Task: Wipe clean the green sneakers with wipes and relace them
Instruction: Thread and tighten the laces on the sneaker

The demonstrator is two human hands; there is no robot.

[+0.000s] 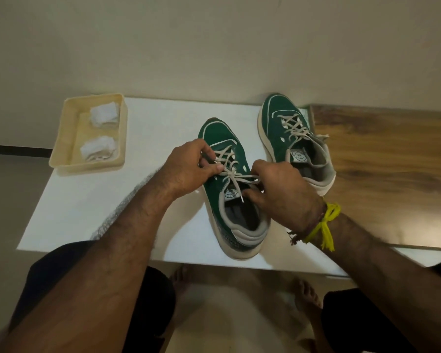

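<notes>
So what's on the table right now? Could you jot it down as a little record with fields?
surface: white board on a wooden table
near sneaker: green, laces being handled
far sneaker: green, laced, standing to the right, untouched
left hand: pinching a lace end
right hand: fingers on the lace at the tongue
tray: beige, far left, holds two crumpled white wipes
wrist: yellow thread on the right one

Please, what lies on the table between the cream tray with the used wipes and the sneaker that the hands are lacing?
In the head view, only bare white table lies between the tray and the near sneaker.
</notes>
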